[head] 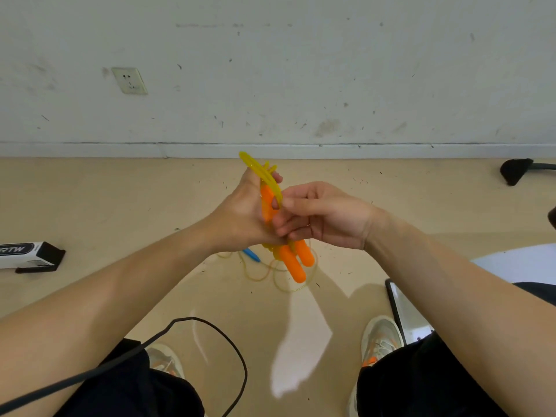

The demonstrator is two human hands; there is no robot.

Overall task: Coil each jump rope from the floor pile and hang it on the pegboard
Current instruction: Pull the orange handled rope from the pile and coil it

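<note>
Your left hand and right hand were together at frame centre, fingers curled round the jump rope, forearms bare.

— Inspector: What is at the grip?
— Clerk: A coiled jump rope, clasped between the left hand and the right hand. Its handles stick out below.
— Inspector: Surroundings?
— Clerk: A loose rope lies on the floor beneath the grip, a box far left, and a wall socket behind, up-left.

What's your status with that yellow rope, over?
Left hand grips coiled yellow rope, orange handles. Right hand pinches a loop. Blue-handled rope waits on floor.
</note>
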